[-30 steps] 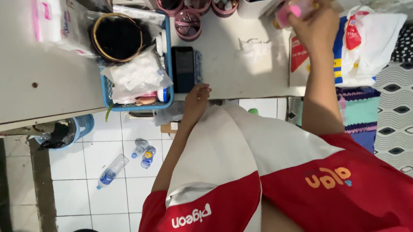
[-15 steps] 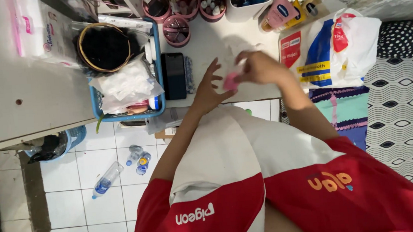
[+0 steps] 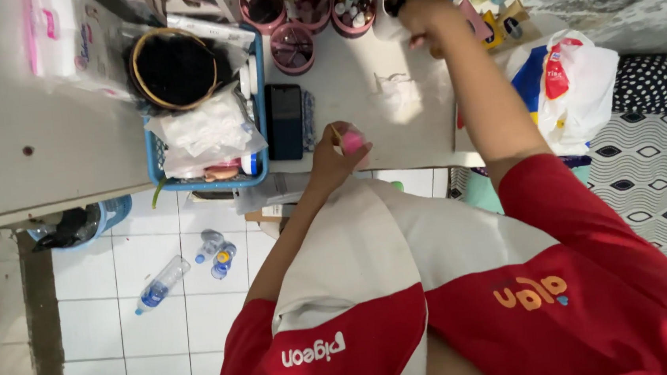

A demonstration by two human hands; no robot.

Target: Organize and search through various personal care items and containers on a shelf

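Observation:
My left hand (image 3: 335,154) is closed around a small pink object (image 3: 354,141) at the front edge of the white table (image 3: 416,125). My right hand (image 3: 423,15) reaches far back to the white container (image 3: 384,25) among the pots; its fingers are curled, and I cannot tell whether they hold anything. A black phone (image 3: 285,121) lies flat just left of my left hand.
A blue basket (image 3: 262,165) with a black round item and white bags stands left of the phone. Pink cups (image 3: 293,46) of small items line the back. A plastic bag (image 3: 579,85) lies right. Bottles (image 3: 159,284) lie on the tiled floor.
The pink object passed from my right hand into my left hand. My right hand then went up to the containers at the back.

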